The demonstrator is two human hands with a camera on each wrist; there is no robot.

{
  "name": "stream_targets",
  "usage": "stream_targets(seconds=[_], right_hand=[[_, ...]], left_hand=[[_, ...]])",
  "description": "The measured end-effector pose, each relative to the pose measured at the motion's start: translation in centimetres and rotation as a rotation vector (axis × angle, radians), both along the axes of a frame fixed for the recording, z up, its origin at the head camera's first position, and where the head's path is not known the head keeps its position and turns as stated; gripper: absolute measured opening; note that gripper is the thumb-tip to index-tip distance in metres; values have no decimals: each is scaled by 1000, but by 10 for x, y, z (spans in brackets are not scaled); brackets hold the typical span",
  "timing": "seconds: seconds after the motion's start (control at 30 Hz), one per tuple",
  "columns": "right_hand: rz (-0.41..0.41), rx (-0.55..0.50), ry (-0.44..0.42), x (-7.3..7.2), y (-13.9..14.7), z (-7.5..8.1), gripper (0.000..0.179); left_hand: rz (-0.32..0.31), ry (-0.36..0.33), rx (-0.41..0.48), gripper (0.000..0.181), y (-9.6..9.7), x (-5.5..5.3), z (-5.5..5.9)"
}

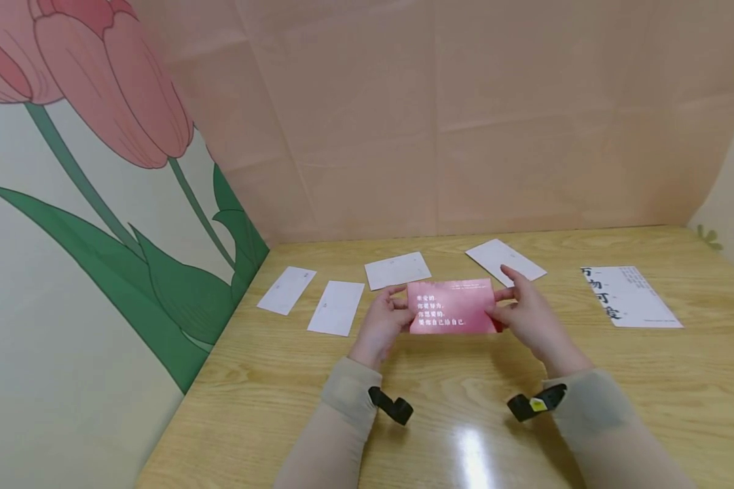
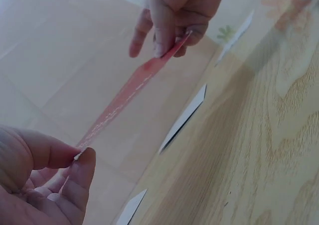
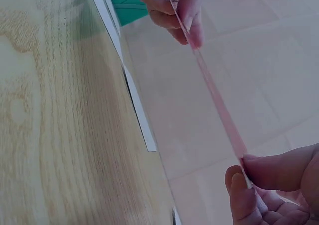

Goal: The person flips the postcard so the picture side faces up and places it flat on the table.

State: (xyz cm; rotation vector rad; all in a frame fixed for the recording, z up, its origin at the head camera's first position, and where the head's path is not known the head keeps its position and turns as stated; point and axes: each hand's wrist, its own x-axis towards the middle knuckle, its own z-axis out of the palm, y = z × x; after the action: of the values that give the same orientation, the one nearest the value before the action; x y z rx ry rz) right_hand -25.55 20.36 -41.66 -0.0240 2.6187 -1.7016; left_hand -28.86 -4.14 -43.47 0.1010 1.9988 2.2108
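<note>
A pink card (image 1: 452, 307) with white printed characters is held up above the table, its printed face toward the head camera. My left hand (image 1: 383, 324) pinches its left end between thumb and fingers. At the other end my right hand (image 1: 531, 322) pinches the card, one finger stretched upward. Both wrist views show the card (image 2: 124, 98) nearly edge-on, thin and slightly bowed. In the right wrist view the right thumb presses near the end of the card (image 3: 219, 103), with fingers behind it.
Several white cards lie on the wooden table (image 1: 269, 387): two on the left (image 1: 287, 290), one behind the left hand (image 1: 397, 270), one behind the right (image 1: 495, 255). A white sheet with large black characters (image 1: 638, 299) lies at the right. A pink cloth (image 1: 464, 136) hangs behind.
</note>
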Motion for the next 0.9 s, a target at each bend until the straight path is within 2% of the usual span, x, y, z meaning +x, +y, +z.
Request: stream_targets(seconds=[0.17, 0.3, 0.67, 0.9], right_hand=[[31, 103, -40, 0, 0, 0, 83], [63, 172, -67, 0, -2, 0, 80], [101, 294, -104, -3, 0, -10, 74], [105, 376, -108, -7, -1, -19, 67]], left_hand=[[-40, 21, -150, 73, -1, -1, -2], [-68, 40, -291, 68, -3, -1, -4], [-92, 11, -473, 57, -4, -2, -11], [-101, 75, -625, 57, -1, -5, -23]])
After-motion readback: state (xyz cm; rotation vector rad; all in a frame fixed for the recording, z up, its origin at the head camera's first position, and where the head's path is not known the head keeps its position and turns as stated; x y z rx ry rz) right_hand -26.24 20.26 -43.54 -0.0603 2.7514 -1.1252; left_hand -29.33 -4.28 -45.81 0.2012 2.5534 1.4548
